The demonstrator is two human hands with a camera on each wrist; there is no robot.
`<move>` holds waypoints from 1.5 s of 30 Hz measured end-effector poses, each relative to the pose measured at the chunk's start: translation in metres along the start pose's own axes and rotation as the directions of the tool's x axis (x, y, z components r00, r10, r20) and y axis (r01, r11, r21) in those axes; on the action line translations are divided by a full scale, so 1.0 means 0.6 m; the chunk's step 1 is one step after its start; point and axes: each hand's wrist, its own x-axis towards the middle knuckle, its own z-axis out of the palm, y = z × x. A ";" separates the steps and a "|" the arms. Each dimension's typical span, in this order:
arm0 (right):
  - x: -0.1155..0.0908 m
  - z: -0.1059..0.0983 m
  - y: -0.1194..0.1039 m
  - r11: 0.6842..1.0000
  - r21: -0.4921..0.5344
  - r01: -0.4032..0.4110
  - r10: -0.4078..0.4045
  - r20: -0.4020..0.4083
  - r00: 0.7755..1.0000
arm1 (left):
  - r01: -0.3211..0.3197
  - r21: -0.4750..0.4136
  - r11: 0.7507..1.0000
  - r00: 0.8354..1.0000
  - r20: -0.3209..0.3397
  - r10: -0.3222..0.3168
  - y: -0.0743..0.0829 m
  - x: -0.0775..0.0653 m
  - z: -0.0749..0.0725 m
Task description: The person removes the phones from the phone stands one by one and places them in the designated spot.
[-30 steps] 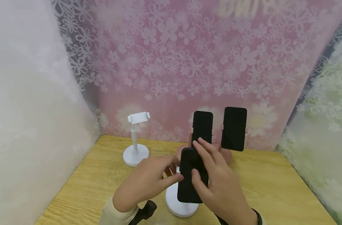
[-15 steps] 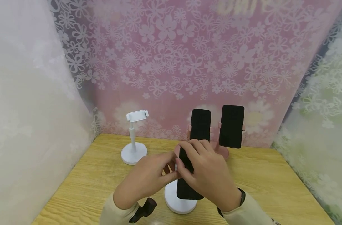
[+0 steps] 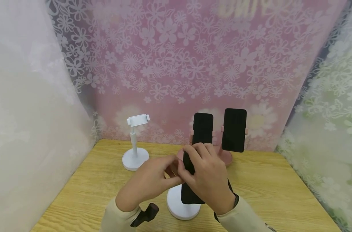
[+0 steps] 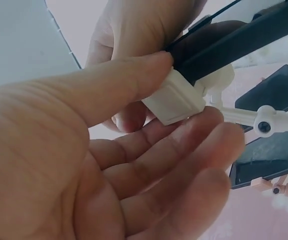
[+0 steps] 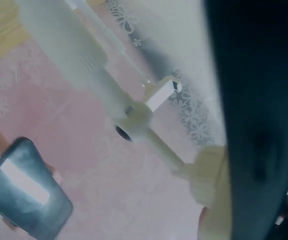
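In the head view, a black smartphone point(image 3: 190, 195) stands in front of a white phone stand, whose round base point(image 3: 180, 206) rests on the table. My left hand point(image 3: 149, 180) pinches the stand's white clamp end point(image 4: 176, 100) between thumb and fingers at the phone's left edge. Across the phone's front lies my right hand point(image 3: 209, 175), gripping it with bent fingers, the thumb close beside the left fingertips. The left wrist view has the phone's dark edge point(image 4: 234, 52) against the clamp. In the right wrist view the phone point(image 5: 256, 100) looms large at right; the right fingers are mostly hidden there.
Behind the hands, two more phones point(image 3: 203, 127) point(image 3: 234, 129) sit upright in pink stands. A second white stand point(image 3: 135, 158), its clamp without a phone, is at the back left of the wooden table point(image 3: 91, 190). Flowered cloth point(image 3: 170, 64) hangs behind and at the sides.
My right hand has gone from nearly straight fingers on the phone's face to bent fingers over its upper part, thumb shifted left to the clamp. The left hand stays at the clamp.
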 end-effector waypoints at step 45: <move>-0.014 -0.005 0.004 0.994 0.102 -0.038 0.037 0.012 0.999 | -0.223 -0.174 0.959 0.973 0.016 0.229 -0.029 0.017 0.010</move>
